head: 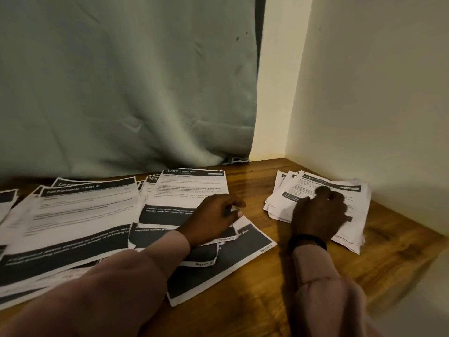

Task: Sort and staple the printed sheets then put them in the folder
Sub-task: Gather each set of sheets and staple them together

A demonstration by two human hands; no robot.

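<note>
Sorting is the step in hand; stapling and filing have not begun, judged from how the sheets lie. No stapler and no folder is in view.

The printed sheets sit in several groups on the wooden table (255, 300). A large fanned pile (73, 215) headed "DRESSING TABLE" lies at your left. A middle pile (189, 190), its top sheet numbered 701, overlaps loose sheets that stick out beneath it toward you. A smaller stack (315, 205) sits well apart at the right, close to the corner of the wall (376, 93).

Your left hand (213, 222) rests on the lower right of the middle pile. Its fingers are curled, and thumb and forefinger appear to pinch a sheet edge, a sliver of white showing between them. Your right hand (320, 212) lies over the small stack with the fingers bent down onto the top sheet. Whether they merely press it flat or grip its edge cannot be told, as the fingertips are blurred. A dark band (307, 240) sits on that wrist.

Assessment: you are moving sheets between the middle pile and the right stack, and a good share is still unsorted.

The next move calls for lifting a single sheet cleanly from the middle pile without dragging its neighbours. Carry it across and lay it square on the right stack while the right hand holds that stack steady. The stack's edges are ragged and want tapping even before any staple goes in.

A curtain (121, 81) hangs behind the table.
</note>
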